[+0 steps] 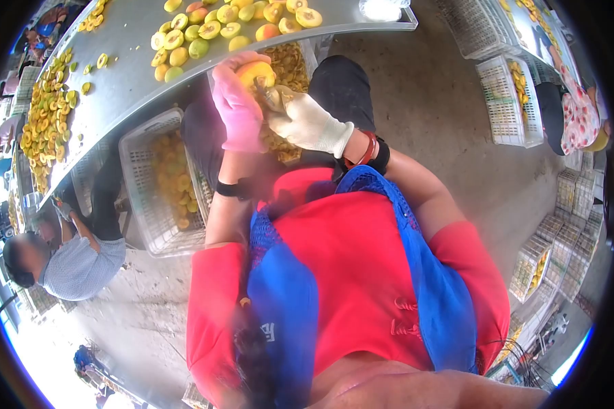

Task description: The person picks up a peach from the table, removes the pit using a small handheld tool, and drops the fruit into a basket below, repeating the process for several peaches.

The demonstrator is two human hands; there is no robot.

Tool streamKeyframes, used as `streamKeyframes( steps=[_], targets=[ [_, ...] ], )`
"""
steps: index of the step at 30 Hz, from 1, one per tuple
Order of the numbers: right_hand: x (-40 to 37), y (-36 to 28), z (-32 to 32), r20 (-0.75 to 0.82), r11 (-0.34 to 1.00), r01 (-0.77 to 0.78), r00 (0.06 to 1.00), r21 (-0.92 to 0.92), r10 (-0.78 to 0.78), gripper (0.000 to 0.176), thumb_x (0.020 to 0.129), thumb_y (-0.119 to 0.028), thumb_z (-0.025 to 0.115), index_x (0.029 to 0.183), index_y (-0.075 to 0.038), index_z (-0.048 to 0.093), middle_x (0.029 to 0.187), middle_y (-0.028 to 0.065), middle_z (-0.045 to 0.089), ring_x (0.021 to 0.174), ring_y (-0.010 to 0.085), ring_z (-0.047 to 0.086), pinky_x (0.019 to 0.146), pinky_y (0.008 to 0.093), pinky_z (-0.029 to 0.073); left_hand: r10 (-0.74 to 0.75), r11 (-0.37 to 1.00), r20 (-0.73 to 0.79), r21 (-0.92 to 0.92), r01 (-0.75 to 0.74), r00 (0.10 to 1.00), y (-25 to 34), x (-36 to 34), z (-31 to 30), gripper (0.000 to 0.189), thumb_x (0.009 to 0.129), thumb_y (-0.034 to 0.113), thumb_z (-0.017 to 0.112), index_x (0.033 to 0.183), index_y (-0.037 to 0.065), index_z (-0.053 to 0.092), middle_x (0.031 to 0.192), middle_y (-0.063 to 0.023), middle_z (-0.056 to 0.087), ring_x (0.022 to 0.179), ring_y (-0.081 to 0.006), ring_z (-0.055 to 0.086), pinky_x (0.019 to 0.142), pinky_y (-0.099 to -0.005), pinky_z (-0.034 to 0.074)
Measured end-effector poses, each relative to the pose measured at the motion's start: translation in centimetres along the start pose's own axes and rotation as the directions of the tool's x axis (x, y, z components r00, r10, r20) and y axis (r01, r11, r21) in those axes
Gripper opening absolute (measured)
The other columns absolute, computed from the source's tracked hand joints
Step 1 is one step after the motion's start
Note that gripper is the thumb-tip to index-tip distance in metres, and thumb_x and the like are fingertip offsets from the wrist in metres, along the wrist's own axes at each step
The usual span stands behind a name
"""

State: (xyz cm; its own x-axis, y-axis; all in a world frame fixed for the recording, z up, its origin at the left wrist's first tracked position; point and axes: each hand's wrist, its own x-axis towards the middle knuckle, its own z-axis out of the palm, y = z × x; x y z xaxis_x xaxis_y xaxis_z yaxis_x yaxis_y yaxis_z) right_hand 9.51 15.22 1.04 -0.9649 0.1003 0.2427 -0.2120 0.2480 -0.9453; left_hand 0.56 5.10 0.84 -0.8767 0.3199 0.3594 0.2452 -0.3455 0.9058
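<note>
My left hand (237, 112), in a pink glove, grips a yellow-orange peach (254, 71) just below the edge of the metal table (116, 78). In a white glove, my right hand (307, 123) presses a small tool (271, 95) against the underside of the fruit; the tool's tip is hidden by the fruit and the fingers. Both hands are held close together above my lap. My red top and blue apron (361, 273) fill the lower middle of the view.
Halved and whole peaches (211, 31) lie spread over the table. A white crate (140, 146) with fruit stands under it to the left. A seated person (75, 259) works at the left, another (580, 116) at the right. White crates (505, 102) stand on the concrete floor.
</note>
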Motion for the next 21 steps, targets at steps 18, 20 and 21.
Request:
streamKeyframes(
  steps=[18,20,21],
  targets=[
    [-0.2,-2.9,-2.3,0.453,0.694,-0.609,0.779,0.384,0.433,0.014,0.098,-0.015,0.055,0.108,-0.007,0.060,0.074,0.0007,0.058,0.058,0.0084,0.051,0.051,0.0263,0.042,0.144,0.989,0.003,-0.023,-0.144,0.990,0.7,-0.3,1.1,0.061,0.108,0.049,0.033,0.106,-0.006,0.060,0.108,-0.0170,0.066,0.093,-0.0248,0.064,0.089,-0.0361,0.051],
    [-0.2,-2.3,-1.7,0.307,0.880,-0.368,0.911,0.299,0.277,0.013,0.098,-0.014,0.054,0.107,-0.007,0.060,0.073,0.0002,0.057,0.057,0.0083,0.051,0.051,0.0261,0.042,0.091,0.996,-0.010,0.026,-0.091,0.996,1.5,-0.4,1.5,0.075,0.100,0.066,0.033,0.105,-0.004,0.061,0.102,-0.0150,0.067,0.094,-0.0256,0.064,0.091,-0.0363,0.049],
    [-0.1,-1.7,-0.8,0.199,0.953,-0.177,0.971,0.245,0.129,0.013,0.098,-0.015,0.054,0.107,-0.007,0.059,0.073,-0.0001,0.056,0.057,0.0082,0.051,0.050,0.0261,0.042,0.062,0.997,-0.017,0.049,-0.061,0.998,1.8,-0.6,1.6,0.082,0.096,0.074,0.033,0.104,-0.002,0.061,0.099,-0.0140,0.067,0.095,-0.0260,0.064,0.092,-0.0364,0.049]
  ],
)
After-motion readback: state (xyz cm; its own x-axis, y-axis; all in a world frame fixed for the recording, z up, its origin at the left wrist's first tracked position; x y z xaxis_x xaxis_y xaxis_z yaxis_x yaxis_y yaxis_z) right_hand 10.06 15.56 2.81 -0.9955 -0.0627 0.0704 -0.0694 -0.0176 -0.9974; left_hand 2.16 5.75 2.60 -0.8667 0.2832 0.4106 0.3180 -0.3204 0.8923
